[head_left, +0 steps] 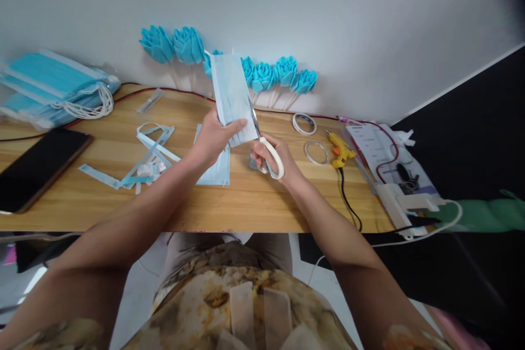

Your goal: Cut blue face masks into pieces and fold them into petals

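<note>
My left hand [215, 135] is closed on a light blue face mask [230, 90], its thumb lying across the lower part. The mask is raised above the desk, long side up. In my right hand [275, 154] is a pair of white-handled scissors [272, 156], their blades pointing up along the mask's right edge. Whether the blades are cutting at this instant I cannot tell. Below the left wrist, another face mask [219, 168] lies flat on the desk, partly covered by the hand. A small bluish piece under the right hand is mostly hidden.
Blue flowers on sticks [262, 76] lean along the wall. Cut strips [158, 147] lie left of centre, beside a phone [43, 167] and a mask stack [57, 85]. To the right are a tape roll [304, 124], a yellow glue gun [341, 150] and a power strip [394, 205].
</note>
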A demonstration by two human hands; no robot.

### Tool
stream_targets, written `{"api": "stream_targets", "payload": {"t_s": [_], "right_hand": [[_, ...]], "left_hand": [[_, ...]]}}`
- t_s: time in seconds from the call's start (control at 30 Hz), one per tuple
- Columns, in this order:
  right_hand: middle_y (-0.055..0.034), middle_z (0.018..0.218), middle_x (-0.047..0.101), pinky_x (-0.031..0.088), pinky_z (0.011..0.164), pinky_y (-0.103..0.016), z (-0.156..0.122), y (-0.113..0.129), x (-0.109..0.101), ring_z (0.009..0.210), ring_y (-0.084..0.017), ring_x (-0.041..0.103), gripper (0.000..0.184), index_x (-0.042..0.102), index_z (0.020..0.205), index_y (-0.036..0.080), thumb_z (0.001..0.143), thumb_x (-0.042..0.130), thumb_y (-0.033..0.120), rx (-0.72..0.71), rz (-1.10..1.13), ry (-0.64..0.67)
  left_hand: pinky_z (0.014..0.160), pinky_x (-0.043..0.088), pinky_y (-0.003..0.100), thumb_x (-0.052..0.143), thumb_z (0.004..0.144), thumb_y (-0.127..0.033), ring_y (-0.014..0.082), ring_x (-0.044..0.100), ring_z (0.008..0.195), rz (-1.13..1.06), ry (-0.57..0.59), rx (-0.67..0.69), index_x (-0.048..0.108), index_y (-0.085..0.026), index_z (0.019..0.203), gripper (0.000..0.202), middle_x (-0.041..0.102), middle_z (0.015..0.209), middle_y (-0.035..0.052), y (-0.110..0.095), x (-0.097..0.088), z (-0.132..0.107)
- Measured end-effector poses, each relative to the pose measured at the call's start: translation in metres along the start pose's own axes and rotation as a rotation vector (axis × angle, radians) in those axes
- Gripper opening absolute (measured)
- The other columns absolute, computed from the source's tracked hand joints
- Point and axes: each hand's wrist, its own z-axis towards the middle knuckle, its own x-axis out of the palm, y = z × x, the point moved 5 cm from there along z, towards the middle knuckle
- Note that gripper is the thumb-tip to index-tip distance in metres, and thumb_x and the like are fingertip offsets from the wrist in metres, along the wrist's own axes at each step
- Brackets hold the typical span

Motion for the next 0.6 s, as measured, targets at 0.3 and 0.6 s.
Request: {"api": "stream_targets", "payload": {"t_s": [0.3,0.6], "right_hand": [[0.0055,0.059,0.057,0.035,0.037,-0.019,-0.0013,-0.0005,0.0004,0.042,-0.005,0.047,0.046,0.059,0.074,0.019,0.073,0.084,0.058,0.028,0.036,-0.018],[0.0064,0.056,0.055,0.033,0.035,-0.019,-0.0003,-0.0030,0.0013,0.040,-0.004,0.044,0.048,0.059,0.074,0.020,0.069,0.086,0.059,0.057,0.055,-0.047]], "left_hand": [[0.094,0.057,0.044,0.087,0.064,-0.036,0.0279,0.071,0.101,-0.016,-0.018,-0.024,0.062,-0.016,0.107,0.053,0.074,0.107,0.0092,0.0000,-0.0007,-0.0002],[0.096,0.057,0.046,0.088,0.064,-0.038,0.0305,0.071,0.105,-0.008,-0.017,-0.027,0.064,-0.016,0.106,0.053,0.075,0.109,0.0095,-0.0013,-0.0013,-0.0004]]}}
